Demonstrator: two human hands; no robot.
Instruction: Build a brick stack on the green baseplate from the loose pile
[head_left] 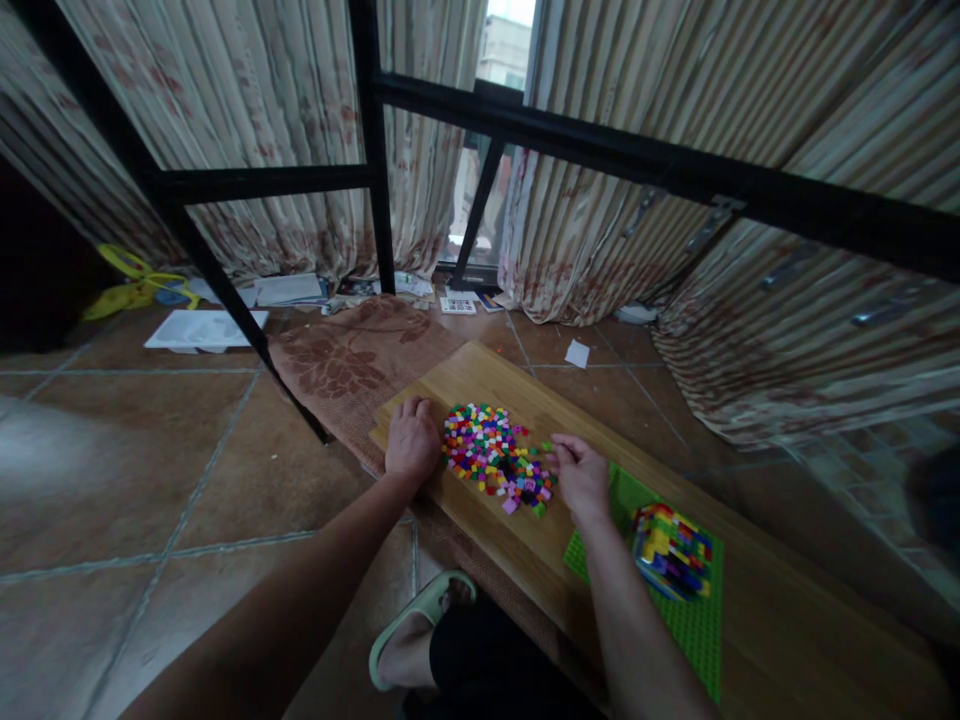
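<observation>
Wood board (517,550) runs slantwise past the person's leg (495,650), w/ a green shoe (435,602) on the floor (90,480) by it. On its near rt part is a green mat (705,645) w/ a lump of bricks (673,555) on top, a bit blurry. Rt hand (581,475) is just past the mat, by the pile (480,440); thumb & fingers are close together, can't tell if a brick is btwn them. That pile is small, loose bits of many colors, on the board btwn the 2 hands. Lft hand (412,440) rests at its lft side, fingers bent; can't tell if it has anything. Brown rug (352,350) shows past the board's end. Farther off: black bars (375,150), white tray (202,328), papers (291,290), then curtains (277,100) w/ a bright window gap (510,40).
</observation>
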